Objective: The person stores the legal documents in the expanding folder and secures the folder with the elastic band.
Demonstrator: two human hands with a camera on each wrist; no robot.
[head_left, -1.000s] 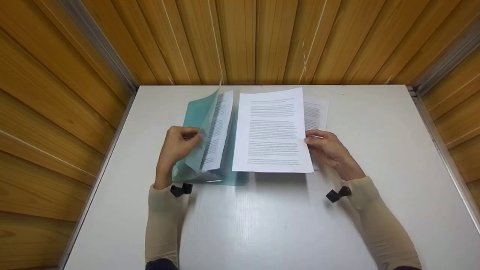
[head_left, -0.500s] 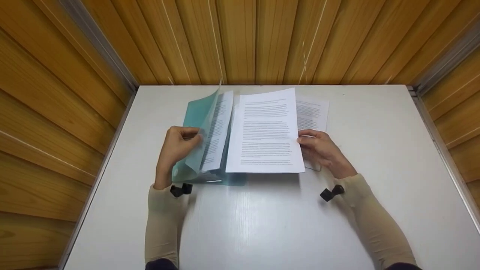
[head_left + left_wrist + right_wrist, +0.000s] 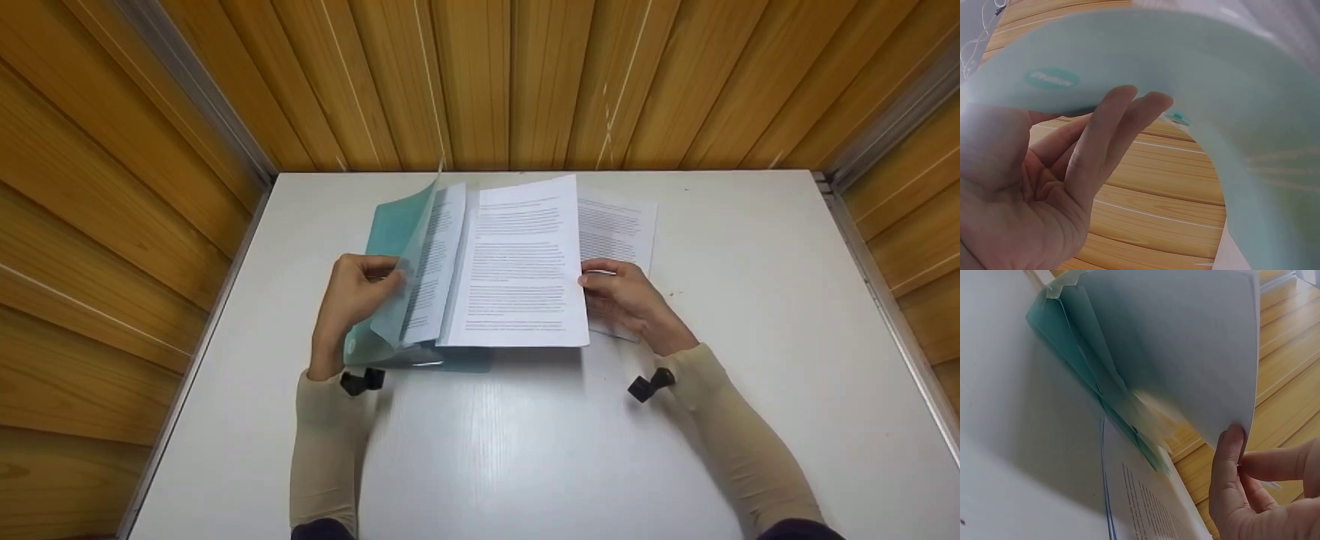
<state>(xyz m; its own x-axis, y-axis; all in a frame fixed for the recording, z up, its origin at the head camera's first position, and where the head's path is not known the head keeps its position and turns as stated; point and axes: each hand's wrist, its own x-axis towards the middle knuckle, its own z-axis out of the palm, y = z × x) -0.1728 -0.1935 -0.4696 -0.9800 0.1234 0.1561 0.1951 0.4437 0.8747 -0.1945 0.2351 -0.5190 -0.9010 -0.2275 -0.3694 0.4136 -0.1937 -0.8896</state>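
Above the table (image 3: 480, 450) — right hand (image 3: 634, 304) pinches paper's (image 3: 517, 262) edge, folder (image 3: 397, 225) gaping at left.

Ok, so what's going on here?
The left hand holds a folder open, printed paper showing inside. The right hand pinches a page by its right edge, raised above the table; I can't tell whether its left edge is in the folder. Another sheet lies partly hidden to its right.

White table (image 3: 465, 457); wood-plank walls (image 3: 476, 82) (grey metal strips (image 3: 202, 82) at corners).
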